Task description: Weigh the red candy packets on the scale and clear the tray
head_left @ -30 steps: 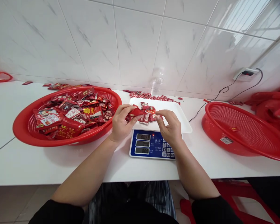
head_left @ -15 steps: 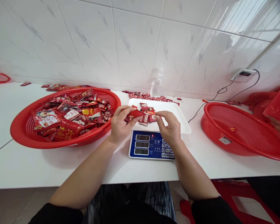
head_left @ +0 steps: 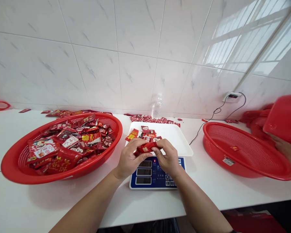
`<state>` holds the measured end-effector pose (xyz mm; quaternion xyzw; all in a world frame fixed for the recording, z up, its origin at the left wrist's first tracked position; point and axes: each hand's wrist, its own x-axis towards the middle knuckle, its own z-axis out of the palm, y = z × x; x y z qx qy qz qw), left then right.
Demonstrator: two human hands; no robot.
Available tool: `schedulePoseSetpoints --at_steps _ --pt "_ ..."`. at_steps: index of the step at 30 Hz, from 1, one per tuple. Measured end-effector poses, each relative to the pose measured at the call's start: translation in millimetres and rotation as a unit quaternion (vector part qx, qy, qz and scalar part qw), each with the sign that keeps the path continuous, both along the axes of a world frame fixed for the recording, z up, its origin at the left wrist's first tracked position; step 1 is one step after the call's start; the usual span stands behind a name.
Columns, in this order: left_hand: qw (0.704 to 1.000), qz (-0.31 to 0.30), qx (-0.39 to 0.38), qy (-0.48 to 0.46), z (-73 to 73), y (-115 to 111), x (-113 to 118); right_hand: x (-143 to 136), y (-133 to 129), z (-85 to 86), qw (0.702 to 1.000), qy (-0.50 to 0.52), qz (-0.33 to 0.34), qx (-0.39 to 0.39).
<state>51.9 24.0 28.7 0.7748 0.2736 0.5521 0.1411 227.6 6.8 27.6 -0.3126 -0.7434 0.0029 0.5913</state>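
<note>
Gleaming, an oblong red plastic packet (head_left: 145, 148) is bridging the left hand (head_left: 131, 158) and right hand (head_left: 167, 156), which are pinching its ends; probably light and slippery, it is suiting that end grip. Beyond both hands, a white rectangular plastic tray (head_left: 176, 137) is lying.

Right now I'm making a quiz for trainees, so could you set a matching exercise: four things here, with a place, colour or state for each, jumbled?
Things:
1. Scale
2. Socket
3. Left basket
4. Held packet

Descriptions:
A. Heaped with wrapped pieces
B. In both hands
C. Blue-panelled
D. On the wall

Pairs: 1-C, 2-D, 3-A, 4-B.
</note>
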Motion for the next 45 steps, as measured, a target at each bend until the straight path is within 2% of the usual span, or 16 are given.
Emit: schedulePoseSetpoints --at_steps 2,3,6,8,10,13,15,18,21,23,29,34,40,42,45 --pt "0.987 -0.058 -0.134 -0.06 1.2 -1 2 -1 0 -0.4 0.999 0.024 -0.005 -0.033" --pt "0.97 -0.094 -0.198 -0.101 2.4 -2 2 -2 0 -0.3 0.998 0.038 -0.004 -0.053" --pt "0.896 -0.208 -0.333 -0.207 7.5 -6 3 -8 0 1.2 0.991 0.074 0.011 -0.109" --pt "0.856 -0.265 -0.385 -0.221 10.8 -9 3 -13 -1 3.4 0.99 0.069 0.022 -0.123" --pt "0.832 -0.285 -0.431 -0.202 13.2 -12 2 -17 0 6.4 0.992 0.04 0.033 -0.118" --pt "0.816 -0.269 -0.475 -0.188 16.9 -13 -2 -16 3 13.5 0.992 -0.013 0.033 -0.12" --pt "0.813 -0.263 -0.47 -0.221 20.8 -11 -8 -8 8 20.5 0.991 -0.038 0.008 -0.132" --pt "0.815 -0.246 -0.418 -0.316 25.9 -4 -22 11 23 31.3 0.987 -0.045 -0.047 -0.146" --pt "0.837 -0.194 -0.338 -0.384 23.7 5 -35 27 41 35.0 0.98 -0.069 -0.072 -0.175" --pt "0.855 -0.157 -0.295 -0.396 18.6 9 -38 29 52 32.0 0.969 -0.124 -0.073 -0.203" --pt "0.9 -0.1 -0.246 -0.346 8.1 7 -33 4 70 21.6 0.902 -0.313 -0.061 -0.291" --pt "0.901 -0.079 -0.252 -0.345 6.8 6 -32 -20 84 25.2 0.878 -0.368 -0.047 -0.303" --pt "0.906 -0.087 -0.244 -0.336 7.8 4 -31 -38 94 26.1 0.815 -0.462 -0.051 -0.346" --pt "0.904 -0.09 -0.246 -0.337 7.7 4 -30 -39 95 24.8 0.821 -0.471 -0.057 -0.318" --pt "0.903 -0.09 -0.25 -0.338 6.1 4 -29 -38 95 22.5 0.845 -0.461 -0.067 -0.26"
